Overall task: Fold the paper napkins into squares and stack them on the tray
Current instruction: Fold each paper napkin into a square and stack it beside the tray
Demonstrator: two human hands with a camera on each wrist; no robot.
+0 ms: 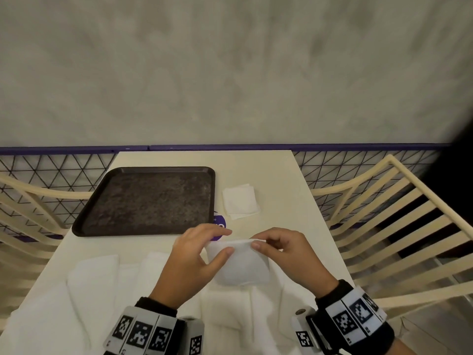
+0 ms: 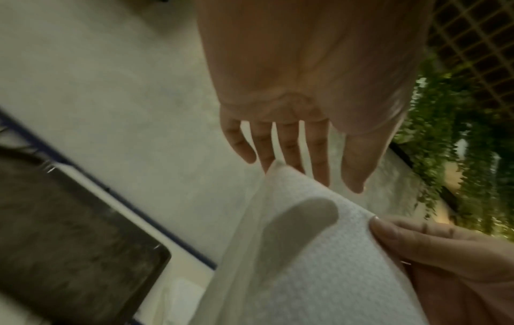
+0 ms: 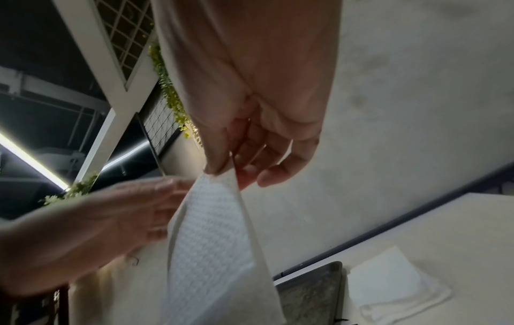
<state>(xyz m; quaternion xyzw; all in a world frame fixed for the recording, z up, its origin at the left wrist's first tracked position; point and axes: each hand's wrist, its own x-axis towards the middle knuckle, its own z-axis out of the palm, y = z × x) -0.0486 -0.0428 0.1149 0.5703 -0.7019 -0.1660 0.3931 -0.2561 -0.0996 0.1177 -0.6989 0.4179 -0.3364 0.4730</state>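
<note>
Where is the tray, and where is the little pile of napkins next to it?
tray point(image 1: 84, 228): head view, near-left rim.
pile of napkins point(image 1: 240, 202): head view, middle of the top napkin.
</note>
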